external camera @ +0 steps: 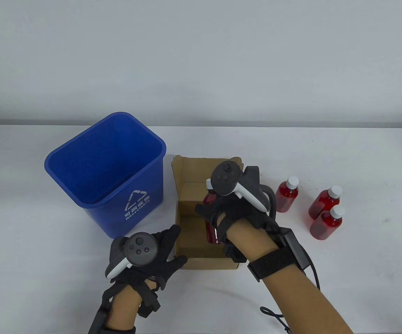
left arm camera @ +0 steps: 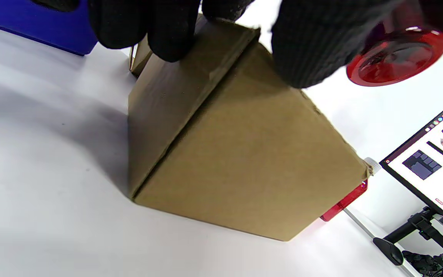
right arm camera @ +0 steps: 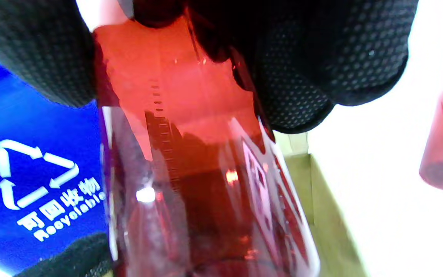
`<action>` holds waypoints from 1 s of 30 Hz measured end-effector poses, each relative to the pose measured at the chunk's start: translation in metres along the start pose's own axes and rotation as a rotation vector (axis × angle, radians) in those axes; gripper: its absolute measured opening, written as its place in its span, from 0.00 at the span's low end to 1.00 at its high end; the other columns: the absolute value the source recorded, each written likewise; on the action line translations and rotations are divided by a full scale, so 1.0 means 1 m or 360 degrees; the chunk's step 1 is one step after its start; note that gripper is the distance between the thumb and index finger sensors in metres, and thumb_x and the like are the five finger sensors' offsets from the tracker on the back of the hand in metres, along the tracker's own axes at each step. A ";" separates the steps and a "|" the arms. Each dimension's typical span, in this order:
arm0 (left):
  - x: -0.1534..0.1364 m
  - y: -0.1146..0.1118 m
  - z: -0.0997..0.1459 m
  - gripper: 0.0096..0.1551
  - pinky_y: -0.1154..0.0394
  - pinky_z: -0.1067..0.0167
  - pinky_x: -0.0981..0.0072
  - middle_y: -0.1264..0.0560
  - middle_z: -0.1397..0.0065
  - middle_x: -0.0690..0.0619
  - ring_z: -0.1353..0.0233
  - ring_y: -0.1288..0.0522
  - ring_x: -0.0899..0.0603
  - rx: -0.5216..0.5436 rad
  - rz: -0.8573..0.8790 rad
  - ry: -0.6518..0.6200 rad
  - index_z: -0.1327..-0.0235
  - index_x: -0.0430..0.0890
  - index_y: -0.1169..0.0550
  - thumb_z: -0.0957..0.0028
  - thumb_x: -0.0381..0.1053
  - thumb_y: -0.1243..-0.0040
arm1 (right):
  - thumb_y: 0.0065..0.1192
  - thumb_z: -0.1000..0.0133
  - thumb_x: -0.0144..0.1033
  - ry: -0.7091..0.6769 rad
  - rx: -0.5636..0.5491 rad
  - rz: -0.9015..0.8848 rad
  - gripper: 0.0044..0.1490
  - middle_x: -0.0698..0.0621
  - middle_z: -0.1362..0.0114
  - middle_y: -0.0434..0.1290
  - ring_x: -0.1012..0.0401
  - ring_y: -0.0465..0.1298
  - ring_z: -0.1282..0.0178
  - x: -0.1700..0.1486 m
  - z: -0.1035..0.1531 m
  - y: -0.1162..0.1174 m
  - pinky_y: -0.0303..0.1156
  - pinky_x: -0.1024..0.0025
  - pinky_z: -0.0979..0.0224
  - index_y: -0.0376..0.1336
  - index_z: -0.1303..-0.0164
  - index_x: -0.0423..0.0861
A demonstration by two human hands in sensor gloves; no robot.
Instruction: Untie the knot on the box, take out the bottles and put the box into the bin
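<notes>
Table view: a red bottle (external camera: 210, 222) is gripped by the right hand (external camera: 228, 208) above the open box (external camera: 190, 208).
The box's near corner is pressed by the left hand's (external camera: 145, 257) straight fingers (left arm camera: 167, 30), beside the blue bin (external camera: 107, 174).

White table (external camera: 326, 285): blue bin (external camera: 105, 174), cardboard box (external camera: 204, 264), three red bottles (external camera: 326, 208).
</notes>
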State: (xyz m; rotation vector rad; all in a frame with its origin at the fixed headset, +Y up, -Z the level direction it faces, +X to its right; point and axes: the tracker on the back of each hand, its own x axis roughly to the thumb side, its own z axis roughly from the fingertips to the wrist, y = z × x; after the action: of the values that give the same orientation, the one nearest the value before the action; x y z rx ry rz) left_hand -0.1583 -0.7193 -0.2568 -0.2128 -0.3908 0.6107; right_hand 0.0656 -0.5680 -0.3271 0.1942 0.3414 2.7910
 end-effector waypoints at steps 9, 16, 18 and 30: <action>0.000 0.000 0.000 0.53 0.49 0.29 0.19 0.42 0.19 0.37 0.22 0.42 0.22 0.0000 -0.0003 0.0000 0.17 0.45 0.50 0.46 0.62 0.39 | 0.68 0.51 0.62 -0.0213 -0.0405 -0.0092 0.55 0.36 0.33 0.63 0.44 0.79 0.46 -0.056 0.047 -0.007 0.77 0.54 0.47 0.53 0.32 0.32; 0.001 -0.001 0.000 0.53 0.49 0.29 0.19 0.42 0.19 0.37 0.22 0.42 0.22 -0.0001 -0.0006 0.0003 0.17 0.45 0.51 0.46 0.62 0.40 | 0.69 0.50 0.58 -0.0124 -0.0706 -0.0180 0.55 0.36 0.30 0.60 0.42 0.75 0.40 -0.135 0.054 0.013 0.75 0.51 0.43 0.50 0.30 0.33; 0.001 -0.001 0.000 0.53 0.49 0.29 0.19 0.42 0.19 0.37 0.22 0.42 0.22 -0.0001 -0.0002 0.0003 0.17 0.46 0.51 0.46 0.62 0.40 | 0.70 0.50 0.57 -0.0077 -0.0766 -0.0194 0.55 0.36 0.30 0.59 0.41 0.75 0.38 -0.157 0.050 0.026 0.75 0.51 0.42 0.49 0.30 0.33; 0.000 -0.001 0.001 0.52 0.49 0.29 0.19 0.42 0.19 0.35 0.22 0.42 0.22 0.0002 0.0005 0.0011 0.17 0.46 0.51 0.46 0.62 0.40 | 0.71 0.49 0.53 0.0134 -0.0904 -0.0392 0.55 0.36 0.28 0.56 0.39 0.71 0.34 -0.227 0.014 0.083 0.72 0.48 0.38 0.47 0.29 0.33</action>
State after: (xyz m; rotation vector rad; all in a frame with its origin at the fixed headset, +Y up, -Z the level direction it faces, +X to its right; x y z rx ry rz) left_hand -0.1586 -0.7198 -0.2560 -0.2147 -0.3833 0.6131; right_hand 0.2561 -0.7166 -0.3134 -0.0940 -0.3860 2.5314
